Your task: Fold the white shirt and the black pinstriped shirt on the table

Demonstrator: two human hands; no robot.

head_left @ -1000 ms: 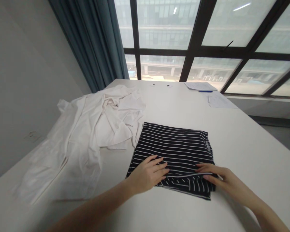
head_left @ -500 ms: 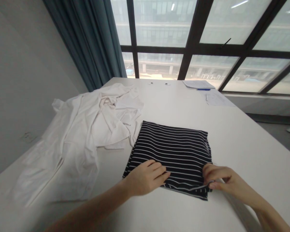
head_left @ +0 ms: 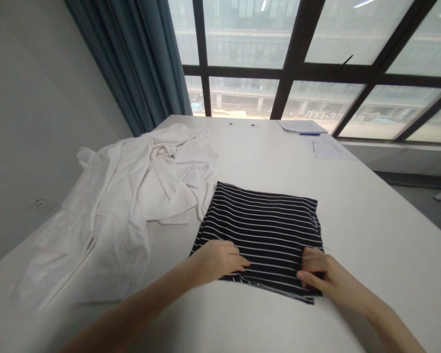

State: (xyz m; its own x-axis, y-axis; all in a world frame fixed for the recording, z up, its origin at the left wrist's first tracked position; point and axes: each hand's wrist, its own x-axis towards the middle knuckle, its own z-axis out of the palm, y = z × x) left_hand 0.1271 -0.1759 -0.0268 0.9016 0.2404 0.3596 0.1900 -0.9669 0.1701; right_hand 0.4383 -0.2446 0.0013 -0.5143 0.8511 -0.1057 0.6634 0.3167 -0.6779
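Observation:
A black cloth with thin white stripes point(head_left: 260, 220) lies folded into a rough rectangle on the white table point(head_left: 257, 323). My left hand point(head_left: 218, 260) rests on its near left part, fingers bent and together against the fabric. At the near right corner, my right hand point(head_left: 316, 272) has its thumb and fingers closed on the striped cloth. The near edge is slightly uneven, with a lower layer showing beneath the upper one.
A crumpled white cloth point(head_left: 125, 196) covers the table's left side, touching the striped cloth's left edge. Papers point(head_left: 301, 126), a blue pen point(head_left: 309, 134) and another sheet point(head_left: 334, 148) lie at the far right. A blue curtain point(head_left: 139, 59) hangs beside the window.
My right hand has moved slightly left, and the near right corner it had curled up now lies flatter. My left hand has shifted a little left and its fingers are more bent.

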